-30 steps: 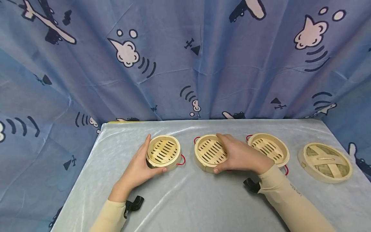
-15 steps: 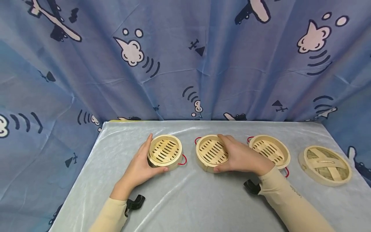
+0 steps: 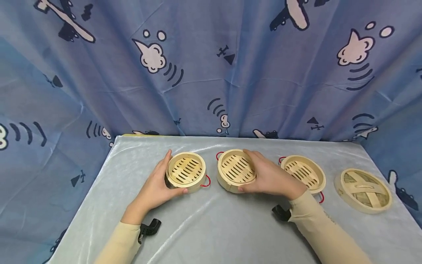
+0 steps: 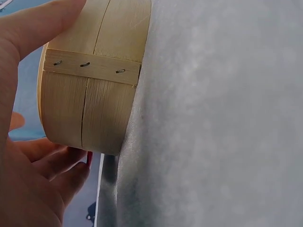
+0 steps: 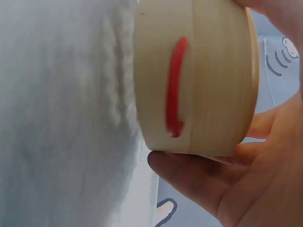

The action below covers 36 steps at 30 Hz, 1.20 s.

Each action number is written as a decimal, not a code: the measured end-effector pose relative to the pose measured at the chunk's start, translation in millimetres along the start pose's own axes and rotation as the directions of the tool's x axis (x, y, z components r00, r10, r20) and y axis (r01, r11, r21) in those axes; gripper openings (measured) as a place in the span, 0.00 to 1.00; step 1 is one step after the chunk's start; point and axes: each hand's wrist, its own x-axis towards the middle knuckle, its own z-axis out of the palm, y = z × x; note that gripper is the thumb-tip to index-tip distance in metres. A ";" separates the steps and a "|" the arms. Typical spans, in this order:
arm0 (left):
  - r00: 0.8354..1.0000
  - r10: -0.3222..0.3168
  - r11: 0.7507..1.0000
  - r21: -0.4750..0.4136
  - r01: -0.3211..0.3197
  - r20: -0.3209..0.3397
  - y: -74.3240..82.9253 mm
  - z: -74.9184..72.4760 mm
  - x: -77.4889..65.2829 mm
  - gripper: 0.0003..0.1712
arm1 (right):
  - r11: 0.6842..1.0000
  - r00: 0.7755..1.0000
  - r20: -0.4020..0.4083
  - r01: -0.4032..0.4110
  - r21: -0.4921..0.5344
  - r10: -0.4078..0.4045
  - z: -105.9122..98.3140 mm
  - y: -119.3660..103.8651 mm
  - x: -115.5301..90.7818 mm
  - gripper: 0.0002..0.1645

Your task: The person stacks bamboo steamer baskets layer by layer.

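On the left, a small round bamboo steamer basket (image 3: pixel 186 170) with a slatted floor and a red loop handle is held by my left hand (image 3: pixel 155 189). The thumb (image 4: pixel 42 23) lies along its stapled side wall, and the fingers reach round the other side. My right hand (image 3: pixel 267 174) grips a second bamboo steamer basket (image 3: pixel 236 168) to the right of it, thumb at the near rim and fingers at the far side. That basket's red handle (image 5: pixel 175 87) shows close up in the right wrist view. Whether its bottom touches the cloth I cannot tell.
A third slatted steamer basket (image 3: pixel 304 172) with red handles sits behind the right forearm. Farther right lies a woven bamboo lid (image 3: pixel 364 190) with crossed strips. Grey cloth (image 3: pixel 211 227) covers the table, and a blue patterned curtain (image 3: pixel 197 73) hangs behind and at both sides.
The right hand's basket has shifted slightly left and away from me. The left hand keeps its hold almost in place. The head view has shifted a little.
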 end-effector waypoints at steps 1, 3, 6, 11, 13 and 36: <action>1.000 0.000 1.000 -0.001 0.000 -0.001 -0.5 -0.3 -0.2 0.84 | 1.000 1.000 -0.006 0.002 0.006 -0.002 0.0 -1.7 1.2 0.80; 1.000 0.000 1.000 -0.002 0.000 0.000 -1.5 -0.8 -0.7 0.83 | 1.000 1.000 -0.015 0.006 0.019 -0.006 -0.2 -4.3 4.2 0.81; 1.000 0.002 1.000 0.008 -0.002 -0.001 -1.9 -1.6 -1.6 0.82 | 0.999 0.999 -0.030 0.012 0.034 -0.011 -1.3 -8.6 8.7 0.81; 1.000 -0.007 1.000 0.012 0.007 -0.010 -0.6 -3.7 -3.6 0.80 | 0.997 0.998 -0.048 0.041 0.060 -0.038 -4.2 -19.8 17.0 0.79; 1.000 -0.006 1.000 0.006 0.006 -0.015 -0.1 -4.0 -4.0 0.80 | 0.997 0.998 -0.048 0.053 0.062 -0.050 -4.8 -24.7 20.8 0.79; 1.000 0.024 0.997 -0.071 -0.025 -0.020 1.5 -2.0 0.0 0.81 | 0.982 0.984 0.012 0.179 0.054 -0.179 8.1 -65.5 68.9 0.80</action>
